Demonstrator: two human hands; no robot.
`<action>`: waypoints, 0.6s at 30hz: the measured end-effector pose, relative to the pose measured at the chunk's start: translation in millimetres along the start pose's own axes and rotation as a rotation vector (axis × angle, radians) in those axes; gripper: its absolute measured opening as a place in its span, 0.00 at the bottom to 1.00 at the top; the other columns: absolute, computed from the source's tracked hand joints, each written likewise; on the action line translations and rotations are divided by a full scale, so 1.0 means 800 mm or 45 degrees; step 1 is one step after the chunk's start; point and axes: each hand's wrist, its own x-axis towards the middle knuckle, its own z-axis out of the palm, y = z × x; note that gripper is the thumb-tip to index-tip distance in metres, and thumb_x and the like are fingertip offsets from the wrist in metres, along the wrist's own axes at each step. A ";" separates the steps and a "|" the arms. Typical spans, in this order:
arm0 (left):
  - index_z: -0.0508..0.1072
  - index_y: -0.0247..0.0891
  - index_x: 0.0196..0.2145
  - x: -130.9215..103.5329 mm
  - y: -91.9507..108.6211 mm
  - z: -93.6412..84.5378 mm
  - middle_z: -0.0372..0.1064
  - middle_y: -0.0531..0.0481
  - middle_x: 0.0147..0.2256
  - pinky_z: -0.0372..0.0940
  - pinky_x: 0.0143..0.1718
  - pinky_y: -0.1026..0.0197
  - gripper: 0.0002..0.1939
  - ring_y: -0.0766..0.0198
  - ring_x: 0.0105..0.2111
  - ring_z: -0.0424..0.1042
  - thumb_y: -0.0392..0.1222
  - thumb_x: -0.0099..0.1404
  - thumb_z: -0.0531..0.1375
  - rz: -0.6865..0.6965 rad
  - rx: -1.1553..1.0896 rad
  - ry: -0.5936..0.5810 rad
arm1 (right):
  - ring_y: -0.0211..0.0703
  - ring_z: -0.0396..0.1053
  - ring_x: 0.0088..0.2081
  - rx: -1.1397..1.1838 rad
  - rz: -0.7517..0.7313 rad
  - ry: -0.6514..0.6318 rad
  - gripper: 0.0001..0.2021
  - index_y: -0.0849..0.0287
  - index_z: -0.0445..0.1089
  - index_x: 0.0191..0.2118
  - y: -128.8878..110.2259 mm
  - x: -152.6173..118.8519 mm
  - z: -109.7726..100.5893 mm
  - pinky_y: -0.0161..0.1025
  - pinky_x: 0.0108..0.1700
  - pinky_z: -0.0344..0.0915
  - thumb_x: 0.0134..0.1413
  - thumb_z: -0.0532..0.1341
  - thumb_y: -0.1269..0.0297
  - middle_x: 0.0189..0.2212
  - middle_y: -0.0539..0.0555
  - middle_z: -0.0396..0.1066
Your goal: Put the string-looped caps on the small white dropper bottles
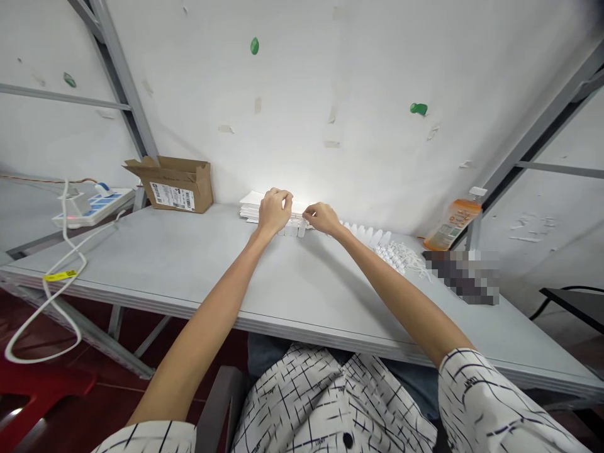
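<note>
My left hand (275,211) is at the back of the grey table, beside a stack of flat white pieces (250,208) against the wall. Its thumb and finger are curled together, and what they pinch, if anything, is too small to make out. A short way to its right, my right hand (323,218) has its fingertips pressed together; anything in them is hidden. Small white tag-like pieces (293,231) lie just below and between the hands. To the right of my right hand runs a row of similar white pieces (370,235), ending in a pile of white strings (401,257).
An open cardboard box (177,185) stands at the back left, near a power strip (97,206) with a looping white cable (78,251). At the right are an orange drink bottle (453,221) and a pixelated dark object (462,277). The table's front edge (302,333) crosses before my body.
</note>
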 end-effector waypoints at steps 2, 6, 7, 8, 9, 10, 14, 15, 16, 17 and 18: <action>0.77 0.36 0.38 0.000 0.000 0.000 0.73 0.41 0.43 0.63 0.52 0.51 0.14 0.53 0.48 0.70 0.37 0.70 0.50 0.015 0.013 0.017 | 0.46 0.75 0.40 0.032 0.001 0.012 0.12 0.59 0.78 0.38 0.002 -0.001 0.000 0.37 0.38 0.62 0.62 0.56 0.66 0.37 0.56 0.79; 0.77 0.37 0.38 -0.002 0.001 0.003 0.74 0.42 0.42 0.63 0.52 0.52 0.14 0.54 0.47 0.70 0.37 0.70 0.50 0.054 0.036 0.041 | 0.44 0.75 0.39 0.092 -0.022 0.081 0.13 0.58 0.77 0.41 0.014 -0.008 -0.011 0.37 0.39 0.63 0.64 0.54 0.65 0.43 0.54 0.79; 0.77 0.37 0.38 -0.003 0.002 0.004 0.74 0.42 0.42 0.64 0.52 0.52 0.14 0.54 0.47 0.70 0.37 0.70 0.50 0.067 0.039 0.039 | 0.44 0.75 0.39 0.093 -0.027 0.106 0.13 0.58 0.77 0.42 0.019 -0.011 -0.017 0.37 0.39 0.64 0.64 0.54 0.65 0.44 0.54 0.78; 0.77 0.37 0.38 -0.004 0.004 0.005 0.74 0.42 0.42 0.64 0.51 0.52 0.14 0.54 0.47 0.70 0.37 0.70 0.50 0.083 0.041 0.035 | 0.44 0.75 0.39 0.084 -0.026 0.131 0.13 0.58 0.77 0.42 0.025 -0.015 -0.024 0.37 0.40 0.64 0.63 0.55 0.66 0.44 0.54 0.79; 0.77 0.36 0.38 -0.005 0.007 0.007 0.74 0.42 0.42 0.64 0.51 0.52 0.14 0.54 0.47 0.70 0.37 0.70 0.50 0.103 0.040 0.027 | 0.44 0.75 0.39 0.064 -0.018 0.154 0.12 0.57 0.77 0.41 0.033 -0.019 -0.032 0.37 0.40 0.64 0.62 0.55 0.66 0.43 0.53 0.79; 0.77 0.36 0.38 -0.007 0.010 0.009 0.74 0.42 0.41 0.64 0.50 0.53 0.14 0.55 0.47 0.70 0.37 0.70 0.50 0.128 0.037 0.017 | 0.45 0.75 0.39 0.033 -0.005 0.176 0.12 0.57 0.77 0.41 0.041 -0.023 -0.041 0.37 0.41 0.64 0.61 0.56 0.66 0.42 0.53 0.79; 0.76 0.36 0.38 -0.021 0.029 0.020 0.73 0.42 0.41 0.65 0.48 0.53 0.14 0.55 0.45 0.70 0.37 0.70 0.51 0.263 0.023 -0.047 | 0.45 0.75 0.40 -0.164 0.031 0.250 0.10 0.56 0.78 0.40 0.085 -0.053 -0.079 0.38 0.41 0.64 0.58 0.58 0.67 0.41 0.53 0.79; 0.76 0.36 0.38 -0.026 0.035 0.024 0.72 0.42 0.41 0.65 0.48 0.53 0.13 0.54 0.45 0.70 0.37 0.70 0.51 0.298 0.024 -0.074 | 0.45 0.75 0.40 -0.223 0.041 0.282 0.10 0.56 0.78 0.40 0.098 -0.062 -0.088 0.38 0.41 0.64 0.58 0.59 0.67 0.42 0.53 0.79; 0.76 0.36 0.38 -0.031 0.040 0.028 0.72 0.42 0.40 0.65 0.48 0.53 0.13 0.54 0.45 0.69 0.38 0.70 0.51 0.332 0.025 -0.105 | 0.45 0.75 0.40 -0.272 0.054 0.307 0.10 0.56 0.78 0.40 0.111 -0.073 -0.095 0.39 0.40 0.64 0.58 0.59 0.67 0.42 0.54 0.78; 0.76 0.37 0.38 -0.037 0.046 0.032 0.72 0.43 0.40 0.65 0.47 0.53 0.13 0.54 0.44 0.69 0.38 0.70 0.51 0.363 0.026 -0.137 | 0.46 0.74 0.40 -0.303 0.079 0.333 0.10 0.56 0.79 0.40 0.125 -0.083 -0.101 0.39 0.40 0.64 0.57 0.59 0.66 0.41 0.54 0.78; 0.76 0.37 0.38 -0.043 0.051 0.037 0.72 0.43 0.39 0.65 0.47 0.53 0.14 0.54 0.44 0.69 0.38 0.70 0.51 0.397 0.027 -0.180 | 0.45 0.74 0.39 -0.317 0.108 0.356 0.10 0.56 0.79 0.40 0.138 -0.094 -0.106 0.39 0.41 0.64 0.57 0.60 0.66 0.41 0.54 0.78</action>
